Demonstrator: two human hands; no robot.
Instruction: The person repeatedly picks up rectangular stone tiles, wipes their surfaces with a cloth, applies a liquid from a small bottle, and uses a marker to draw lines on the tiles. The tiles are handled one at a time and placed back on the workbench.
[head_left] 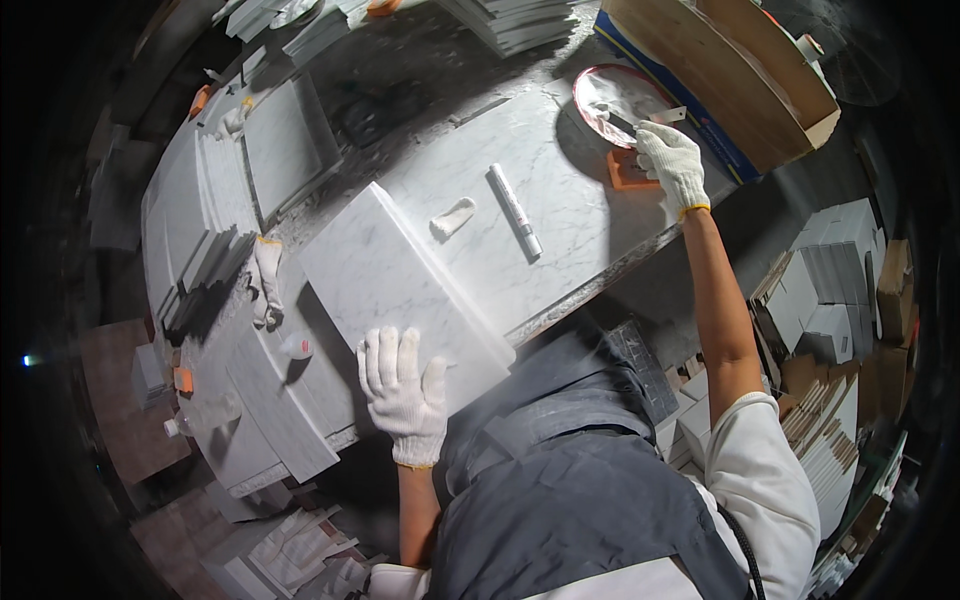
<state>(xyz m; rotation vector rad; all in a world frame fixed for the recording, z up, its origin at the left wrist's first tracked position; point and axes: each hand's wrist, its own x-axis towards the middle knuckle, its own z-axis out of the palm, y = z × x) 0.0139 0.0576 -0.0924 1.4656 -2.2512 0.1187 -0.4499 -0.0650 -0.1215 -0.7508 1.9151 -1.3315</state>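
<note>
My left hand (403, 398), in a white knitted glove, lies flat with its fingers stretched out on the near edge of a white marble slab (392, 268). That slab sits slightly raised on a larger veined marble surface. At the upper right, my gloved right hand (674, 166) is closed on what looks like a putty knife (664, 116), held over a round tub (578, 100) with a red rim and white paste inside. Fingers hide part of the tool. Just below the tub is an orange block (628, 172), partly covered by my right hand.
A white marker pen (515, 212) and a small white cloth piece (453, 218) lie beyond the slab. An open cardboard box (735, 85) stands beside the tub. Crumpled gloves (266, 280), stacked marble pieces (215, 200) and a clear bottle (208, 412) are at the left.
</note>
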